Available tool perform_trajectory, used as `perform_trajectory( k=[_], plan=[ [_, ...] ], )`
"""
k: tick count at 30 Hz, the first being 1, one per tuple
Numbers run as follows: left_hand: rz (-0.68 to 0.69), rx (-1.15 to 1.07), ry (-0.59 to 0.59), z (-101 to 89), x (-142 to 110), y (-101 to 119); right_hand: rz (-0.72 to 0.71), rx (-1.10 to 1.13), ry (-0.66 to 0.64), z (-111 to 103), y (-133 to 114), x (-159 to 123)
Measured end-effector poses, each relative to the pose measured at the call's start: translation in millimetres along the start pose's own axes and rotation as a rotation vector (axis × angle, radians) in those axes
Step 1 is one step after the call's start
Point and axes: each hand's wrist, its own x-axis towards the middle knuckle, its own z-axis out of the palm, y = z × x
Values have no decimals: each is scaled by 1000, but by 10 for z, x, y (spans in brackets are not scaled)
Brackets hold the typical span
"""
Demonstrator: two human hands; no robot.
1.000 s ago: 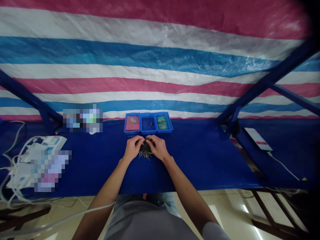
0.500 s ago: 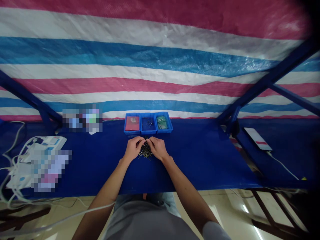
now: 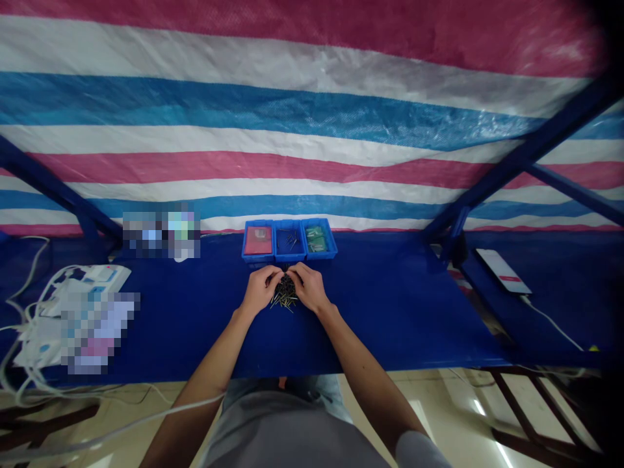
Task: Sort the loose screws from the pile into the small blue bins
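Observation:
A heap of small dark and brassy screws (image 3: 285,296) lies on the blue tabletop, framed by my two hands. At its left edge is my left hand (image 3: 260,286), thumb and forefinger pinched together over the far side of the heap. My right hand (image 3: 308,286) mirrors it from the right, its fingertips also drawn together near the left ones. Whatever sits between the fingertips is too small to make out. Just beyond stand three joined blue bins: the left bin (image 3: 249,255) with a red bottom, the middle bin (image 3: 283,253) with a few screws, the right bin (image 3: 328,251) with pieces over green.
A white power strip (image 3: 110,279) with tangled cables lies on the left. Blurred items stand at the back left. A phone (image 3: 502,270) on a cable rests at the right, past a gap in the tables. Blue frame bars (image 3: 511,162) and a striped sheet (image 3: 292,169) close the back.
My right hand's fingers have shifted slightly at the far side of the heap. My left hand stays nearly still, and the bins have not moved.

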Motion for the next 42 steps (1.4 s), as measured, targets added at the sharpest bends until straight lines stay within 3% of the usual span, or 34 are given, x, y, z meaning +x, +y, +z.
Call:
perform_trajectory(
  k=[14,31,42],
  plan=[
    [-18,-14,1,-11,10,-25,2,38,-7,17,-10,-2],
    [-17,-26,-6,-4,15,-12,47,-125,-15,19,-4,-7],
    [-28,-32,13,-29,14,-4,-7,37,-15,-18,-12,2]
  ],
)
